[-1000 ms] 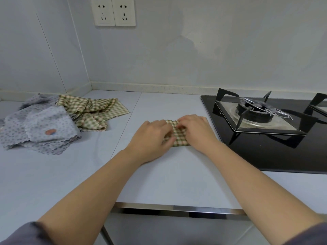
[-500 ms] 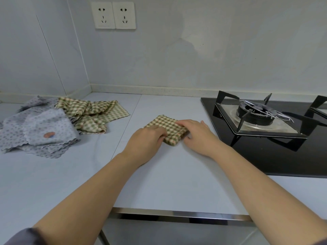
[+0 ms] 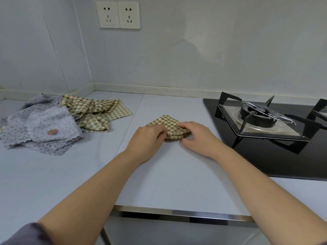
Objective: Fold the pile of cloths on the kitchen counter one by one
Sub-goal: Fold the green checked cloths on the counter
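While both hands meet over the folded checked cloth [image 3: 168, 123] in the middle of the counter [image 3: 177, 177], the step in hand looks to be the finishing of this one piece. It lies as a small thick packet, several layers deep, just left of the gas hob [image 3: 265, 121] and well apart from the pile [image 3: 53, 124] at the far left. The left hand [image 3: 149, 137] has its fingers curled at the packet's near left edge, and its grip seems to pinch the layers there. The right hand [image 3: 197, 136] curls its fingers over the right corner, thumb a little off below, so that grip too is closed on the fabric. Whether a last fold is being pressed down or the packet only squared, I cannot tell. In the pile, grey dotted cloths [image 3: 44, 128] overlap a crumpled checked cloth [image 3: 95, 112], none of them folded, so most of the task likely lies ahead. The next move probably calls for flattening the packet, letting go without the layers springing open, then reaching left to draw one single cloth free.
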`<move>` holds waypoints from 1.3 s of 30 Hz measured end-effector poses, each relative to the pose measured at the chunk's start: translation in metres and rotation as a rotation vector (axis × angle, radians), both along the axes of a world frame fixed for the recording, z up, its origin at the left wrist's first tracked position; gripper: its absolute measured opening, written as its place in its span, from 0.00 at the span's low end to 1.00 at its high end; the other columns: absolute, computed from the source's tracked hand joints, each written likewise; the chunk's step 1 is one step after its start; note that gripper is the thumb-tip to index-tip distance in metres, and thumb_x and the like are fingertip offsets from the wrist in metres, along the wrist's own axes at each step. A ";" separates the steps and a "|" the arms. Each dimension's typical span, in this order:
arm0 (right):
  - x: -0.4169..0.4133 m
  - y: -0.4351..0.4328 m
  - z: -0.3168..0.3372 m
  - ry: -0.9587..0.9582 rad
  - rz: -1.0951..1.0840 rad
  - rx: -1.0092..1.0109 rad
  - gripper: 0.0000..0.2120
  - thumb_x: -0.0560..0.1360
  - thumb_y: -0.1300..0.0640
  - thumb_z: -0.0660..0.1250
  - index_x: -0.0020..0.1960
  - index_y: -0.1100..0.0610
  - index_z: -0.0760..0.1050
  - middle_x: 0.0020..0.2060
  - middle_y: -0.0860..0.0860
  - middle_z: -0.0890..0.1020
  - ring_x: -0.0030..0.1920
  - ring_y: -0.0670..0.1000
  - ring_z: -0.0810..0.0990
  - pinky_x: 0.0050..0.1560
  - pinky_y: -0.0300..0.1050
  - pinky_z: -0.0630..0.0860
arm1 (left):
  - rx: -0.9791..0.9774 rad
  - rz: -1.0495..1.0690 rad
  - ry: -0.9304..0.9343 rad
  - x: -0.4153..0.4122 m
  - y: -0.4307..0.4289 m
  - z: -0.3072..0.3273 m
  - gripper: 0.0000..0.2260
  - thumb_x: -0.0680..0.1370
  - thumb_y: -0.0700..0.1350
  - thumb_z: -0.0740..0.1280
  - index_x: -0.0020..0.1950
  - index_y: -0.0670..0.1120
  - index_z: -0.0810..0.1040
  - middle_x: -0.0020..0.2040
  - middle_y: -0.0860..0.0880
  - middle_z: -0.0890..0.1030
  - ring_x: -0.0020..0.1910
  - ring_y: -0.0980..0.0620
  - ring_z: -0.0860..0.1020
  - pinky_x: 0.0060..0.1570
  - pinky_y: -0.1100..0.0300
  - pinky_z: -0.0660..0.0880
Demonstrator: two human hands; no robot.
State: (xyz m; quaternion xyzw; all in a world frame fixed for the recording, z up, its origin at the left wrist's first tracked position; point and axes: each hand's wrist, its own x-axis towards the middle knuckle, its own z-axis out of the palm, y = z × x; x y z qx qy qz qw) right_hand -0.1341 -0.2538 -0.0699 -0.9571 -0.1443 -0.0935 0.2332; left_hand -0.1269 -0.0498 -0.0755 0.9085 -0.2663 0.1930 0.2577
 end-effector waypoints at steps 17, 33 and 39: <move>-0.017 0.010 0.029 -0.064 0.123 0.908 0.04 0.76 0.65 0.68 0.44 0.58 0.76 0.36 0.47 0.79 0.38 0.41 0.78 0.41 0.34 0.75 | -0.342 -0.187 0.095 -0.011 0.012 0.060 0.12 0.75 0.47 0.72 0.56 0.55 0.75 0.58 0.60 0.77 0.55 0.62 0.75 0.56 0.68 0.69; -0.027 0.010 0.036 -0.211 0.228 0.719 0.10 0.71 0.59 0.70 0.50 0.47 0.77 0.53 0.41 0.81 0.57 0.46 0.78 0.57 0.48 0.74 | -0.214 -0.141 0.085 -0.017 0.013 0.074 0.03 0.75 0.41 0.70 0.45 0.49 0.79 0.40 0.57 0.81 0.41 0.59 0.77 0.39 0.69 0.71; -0.025 0.011 0.037 -0.112 0.226 0.820 0.10 0.70 0.60 0.73 0.39 0.44 0.80 0.37 0.43 0.81 0.40 0.44 0.78 0.44 0.41 0.75 | -0.197 -0.212 0.101 -0.019 0.017 0.079 0.04 0.71 0.45 0.67 0.44 0.52 0.78 0.43 0.57 0.81 0.43 0.59 0.77 0.45 0.66 0.73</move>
